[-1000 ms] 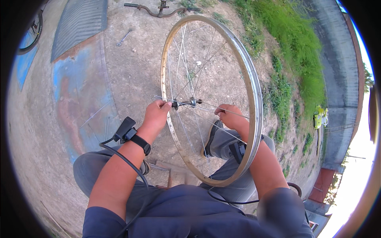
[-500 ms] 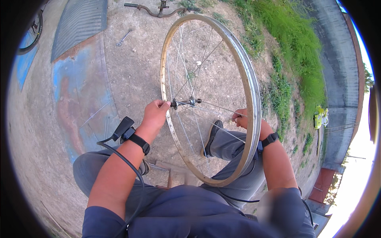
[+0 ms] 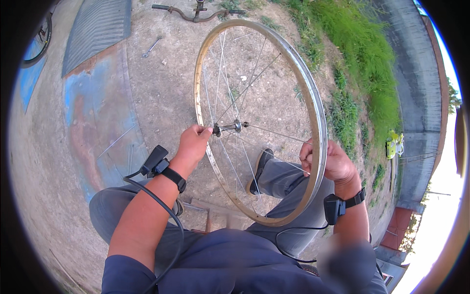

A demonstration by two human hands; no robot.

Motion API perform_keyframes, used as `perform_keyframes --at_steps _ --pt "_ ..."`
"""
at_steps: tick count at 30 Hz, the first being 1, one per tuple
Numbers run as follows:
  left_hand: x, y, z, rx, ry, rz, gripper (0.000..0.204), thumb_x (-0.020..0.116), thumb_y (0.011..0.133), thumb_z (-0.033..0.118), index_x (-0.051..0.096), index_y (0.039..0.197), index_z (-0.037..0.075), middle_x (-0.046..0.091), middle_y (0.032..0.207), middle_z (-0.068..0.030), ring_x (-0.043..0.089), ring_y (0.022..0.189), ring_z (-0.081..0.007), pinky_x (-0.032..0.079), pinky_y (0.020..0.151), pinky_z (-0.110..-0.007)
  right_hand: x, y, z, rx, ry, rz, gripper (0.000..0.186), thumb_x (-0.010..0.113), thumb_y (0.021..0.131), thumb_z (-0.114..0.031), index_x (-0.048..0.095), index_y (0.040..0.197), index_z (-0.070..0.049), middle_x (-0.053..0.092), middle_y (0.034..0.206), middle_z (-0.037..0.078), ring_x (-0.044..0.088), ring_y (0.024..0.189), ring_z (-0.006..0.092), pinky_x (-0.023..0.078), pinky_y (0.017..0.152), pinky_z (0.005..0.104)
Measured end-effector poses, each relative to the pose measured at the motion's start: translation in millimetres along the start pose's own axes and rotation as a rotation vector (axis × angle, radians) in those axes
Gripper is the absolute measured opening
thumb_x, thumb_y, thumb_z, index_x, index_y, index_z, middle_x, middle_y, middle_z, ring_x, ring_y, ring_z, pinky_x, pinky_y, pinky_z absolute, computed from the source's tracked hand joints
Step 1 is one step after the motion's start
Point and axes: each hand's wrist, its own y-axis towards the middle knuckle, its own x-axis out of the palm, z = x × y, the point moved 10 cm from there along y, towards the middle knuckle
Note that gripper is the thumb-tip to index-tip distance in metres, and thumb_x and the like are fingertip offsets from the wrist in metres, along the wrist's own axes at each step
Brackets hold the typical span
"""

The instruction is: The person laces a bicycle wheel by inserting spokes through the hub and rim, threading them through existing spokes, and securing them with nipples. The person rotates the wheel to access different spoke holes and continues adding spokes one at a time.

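Note:
A bare bicycle wheel (image 3: 318,117) with a worn silver rim and no tyre stands tilted above my lap. Thin spokes run from its hub (image 3: 237,126), with wide gaps between them. My left hand (image 3: 193,144) pinches the near-left end of the hub's axle between thumb and fingers. At the right side of the rim, my right hand (image 3: 335,161) reaches round behind it, fingers curled at the outer end of a spoke (image 3: 279,134). The rim crosses in front of that hand and hides part of its grip.
Several loose spokes (image 3: 117,141) lie on a blue, rusty metal sheet (image 3: 98,112) at left. Beyond are a corrugated sheet (image 3: 100,32), a wrench (image 3: 152,47) and a handlebar (image 3: 197,18) on the dirt. Grass (image 3: 377,73) borders a wall (image 3: 418,98) at right. Cables hang from both wrist devices.
My right hand has moved right and out to the rim, its wrist turning outward. The wheel has tilted slightly, its right edge shifting right. My left hand stays at the axle end.

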Motion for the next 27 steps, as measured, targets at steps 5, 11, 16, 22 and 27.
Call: perform_keyframes --at_steps 5,11,16,22,27 --pt "0 -3 -2 -0.04 -0.029 0.002 0.027 0.073 0.102 0.024 0.072 0.1 -0.003 0.066 0.086 -0.0036 0.053 0.081 -0.0127 0.046 0.074 -0.034 27 1 -26 -0.228 0.217 -0.102 0.027 0.072 0.094 -0.01 0.072 0.11 0.012 0.07 0.105 0.023 0.076 0.094 0.0348 0.062 0.078 0.0385" --pt "0 -1 -1 -0.046 -0.022 -0.003 0.027 0.073 0.102 0.024 0.073 0.101 -0.003 0.066 0.086 -0.0031 0.052 0.081 -0.0124 0.046 0.074 -0.034 42 1 -29 -0.255 0.152 -0.109 0.032 0.072 0.096 -0.005 0.071 0.125 0.008 0.073 0.116 0.024 0.076 0.106 0.0368 0.062 0.093 0.0441" --pt "3 -1 0 -0.042 -0.028 -0.014 0.029 0.074 0.101 0.026 0.073 0.102 -0.002 0.067 0.088 -0.0029 0.054 0.081 -0.0124 0.046 0.074 -0.034 44 -6 -31 -0.333 -0.006 -0.08 0.028 0.078 0.095 -0.01 0.076 0.12 0.002 0.075 0.112 0.02 0.077 0.102 0.0357 0.064 0.084 0.0408" --pt "4 -1 0 -0.054 0.013 -0.021 0.03 0.074 0.101 0.027 0.073 0.103 -0.003 0.067 0.088 -0.0033 0.055 0.082 -0.0128 0.047 0.075 -0.034 38 -18 -18 -0.364 -0.06 0.077 0.022 0.075 0.097 -0.006 0.078 0.117 0.001 0.076 0.109 0.019 0.077 0.102 0.0337 0.063 0.086 0.0397" --pt "4 -1 0 -0.038 0.028 -0.018 0.03 0.073 0.102 0.027 0.074 0.105 -0.003 0.068 0.09 -0.0031 0.055 0.083 -0.0126 0.047 0.076 -0.034 40 -25 -12 -0.38 0.033 0.122 0.02 0.072 0.097 -0.003 0.078 0.116 0.001 0.076 0.106 0.017 0.077 0.102 0.0322 0.063 0.089 0.0406"
